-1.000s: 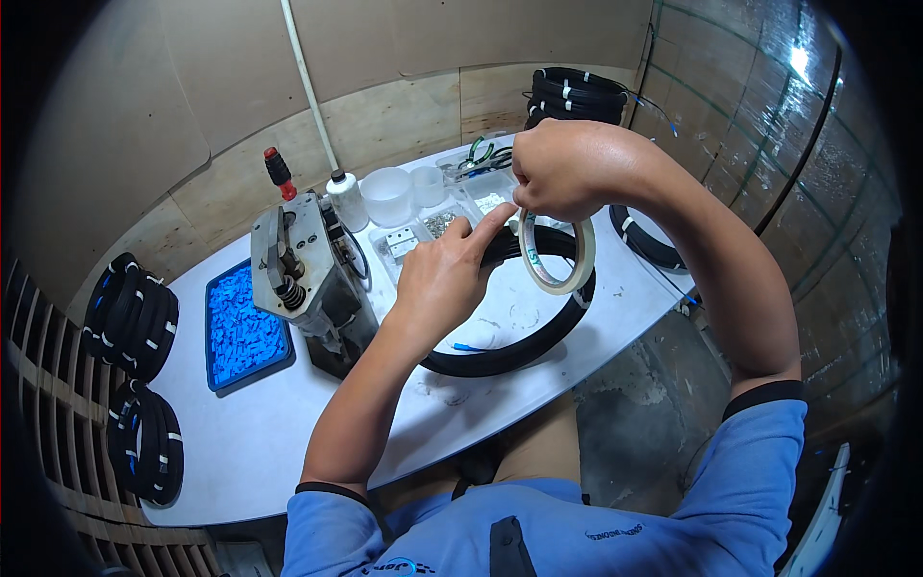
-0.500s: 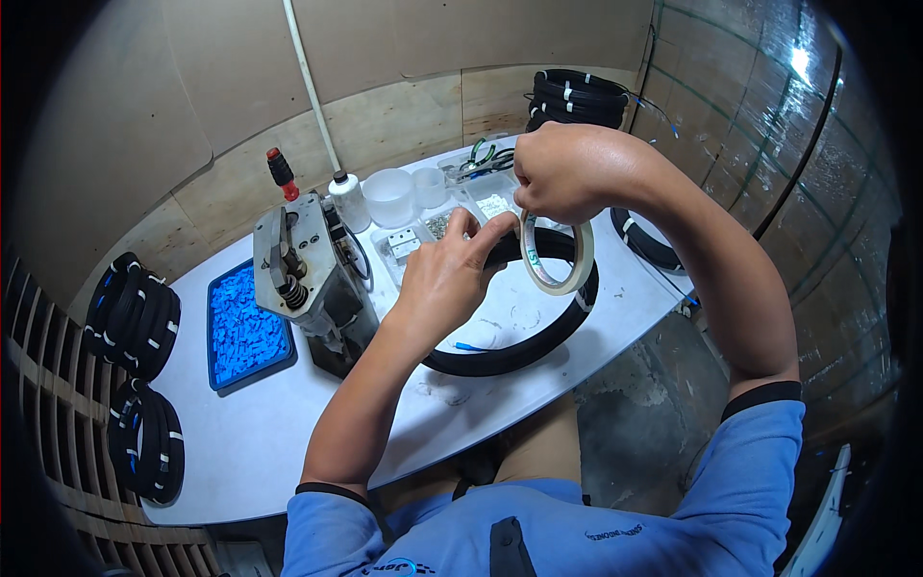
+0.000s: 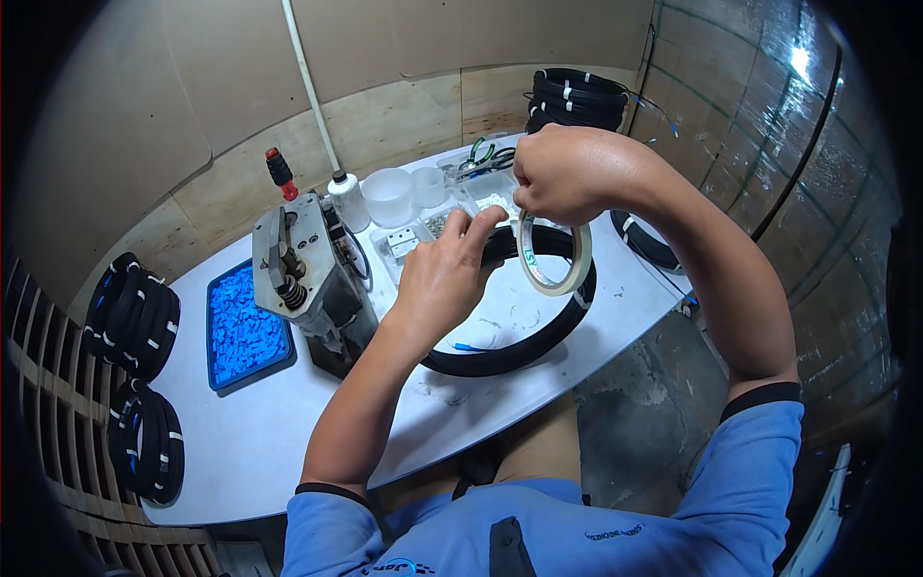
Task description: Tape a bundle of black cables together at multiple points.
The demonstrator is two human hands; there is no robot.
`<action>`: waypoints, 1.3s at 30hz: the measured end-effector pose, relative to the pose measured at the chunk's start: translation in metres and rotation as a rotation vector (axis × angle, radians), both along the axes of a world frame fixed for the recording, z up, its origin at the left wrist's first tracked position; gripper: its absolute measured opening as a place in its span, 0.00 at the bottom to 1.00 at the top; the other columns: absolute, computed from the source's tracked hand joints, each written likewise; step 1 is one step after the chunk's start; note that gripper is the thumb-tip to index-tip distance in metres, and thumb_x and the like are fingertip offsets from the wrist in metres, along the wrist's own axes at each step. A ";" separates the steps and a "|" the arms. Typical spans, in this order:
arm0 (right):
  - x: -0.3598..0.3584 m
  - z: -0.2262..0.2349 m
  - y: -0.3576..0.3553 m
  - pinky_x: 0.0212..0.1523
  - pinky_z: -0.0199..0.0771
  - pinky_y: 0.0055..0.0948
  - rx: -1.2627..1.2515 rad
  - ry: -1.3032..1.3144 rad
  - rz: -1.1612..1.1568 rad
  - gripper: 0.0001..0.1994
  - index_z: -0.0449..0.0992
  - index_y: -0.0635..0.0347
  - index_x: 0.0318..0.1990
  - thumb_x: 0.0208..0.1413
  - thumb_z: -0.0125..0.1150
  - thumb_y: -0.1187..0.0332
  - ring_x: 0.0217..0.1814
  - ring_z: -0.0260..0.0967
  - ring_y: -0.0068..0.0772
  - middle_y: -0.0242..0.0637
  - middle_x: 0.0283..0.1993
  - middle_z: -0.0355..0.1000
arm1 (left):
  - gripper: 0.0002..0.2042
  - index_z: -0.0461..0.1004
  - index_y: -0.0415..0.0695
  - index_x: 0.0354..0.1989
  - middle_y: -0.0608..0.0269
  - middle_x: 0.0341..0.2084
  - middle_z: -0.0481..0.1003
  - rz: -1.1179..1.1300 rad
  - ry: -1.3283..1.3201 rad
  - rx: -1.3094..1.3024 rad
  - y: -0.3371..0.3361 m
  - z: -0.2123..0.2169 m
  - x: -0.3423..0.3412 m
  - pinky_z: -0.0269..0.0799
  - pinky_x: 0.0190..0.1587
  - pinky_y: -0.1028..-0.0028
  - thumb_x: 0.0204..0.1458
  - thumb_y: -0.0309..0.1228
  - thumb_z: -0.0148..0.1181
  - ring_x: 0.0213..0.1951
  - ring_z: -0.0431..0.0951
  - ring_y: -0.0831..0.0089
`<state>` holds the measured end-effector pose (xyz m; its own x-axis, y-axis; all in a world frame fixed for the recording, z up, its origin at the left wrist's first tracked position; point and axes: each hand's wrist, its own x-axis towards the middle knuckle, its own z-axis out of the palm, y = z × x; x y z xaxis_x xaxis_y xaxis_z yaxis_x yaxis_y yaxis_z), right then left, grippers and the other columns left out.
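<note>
Spreading across the view, the white surface carries most of the things. On it, left of the middle, stands a grey metal machine. To its right, near the front edge, a wide black coil rings a patch of surface, its left part passing under the left hand. Other black cable bundles with white bands sit along the left edge, and more are stacked at the back right. Beside the machine, a dark blue-rimmed tray holds many small blue pieces.

The left hand bends over the coil, thumb and index finger slightly apart; its lower fingers are hidden, so I cannot tell how far its grip closes. The right hand is folded into a fist, its grip closed on a pale tape roll that hangs above the coil. Behind are a translucent bowl and a dark-capped bottle. Smallest is a blue tip inside the coil.
</note>
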<state>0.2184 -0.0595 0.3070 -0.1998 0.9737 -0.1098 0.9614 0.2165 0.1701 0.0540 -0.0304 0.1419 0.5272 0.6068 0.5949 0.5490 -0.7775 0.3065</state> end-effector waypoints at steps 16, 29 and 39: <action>0.006 -0.009 -0.006 0.43 0.81 0.45 0.037 0.078 0.036 0.13 0.84 0.67 0.38 0.57 0.56 0.67 0.36 0.81 0.57 0.58 0.32 0.79 | 0.22 0.73 0.63 0.62 0.54 0.34 0.75 0.000 0.078 0.074 0.003 0.001 -0.002 0.79 0.29 0.52 0.59 0.32 0.63 0.26 0.82 0.47; -0.001 -0.143 -0.084 0.32 0.76 0.30 0.271 1.172 -0.166 0.10 0.81 0.66 0.46 0.64 0.62 0.69 0.26 0.77 0.30 0.43 0.25 0.77 | 0.20 0.73 0.56 0.59 0.52 0.38 0.79 0.014 0.084 -0.075 0.003 0.005 -0.010 0.80 0.36 0.53 0.57 0.31 0.66 0.34 0.83 0.46; -0.005 -0.200 -0.063 0.32 0.73 0.23 0.282 1.600 -0.188 0.14 0.71 0.64 0.56 0.69 0.61 0.67 0.30 0.75 0.18 0.35 0.28 0.79 | 0.19 0.72 0.46 0.53 0.48 0.35 0.79 -0.041 0.138 -0.043 0.003 0.017 -0.005 0.77 0.41 0.52 0.53 0.25 0.66 0.38 0.81 0.43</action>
<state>0.2138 -0.1227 0.1068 0.1885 0.9482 0.2558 0.1941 0.2193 -0.9562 0.0488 -0.0276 0.1584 0.6266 0.6068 0.4890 0.5566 -0.7877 0.2641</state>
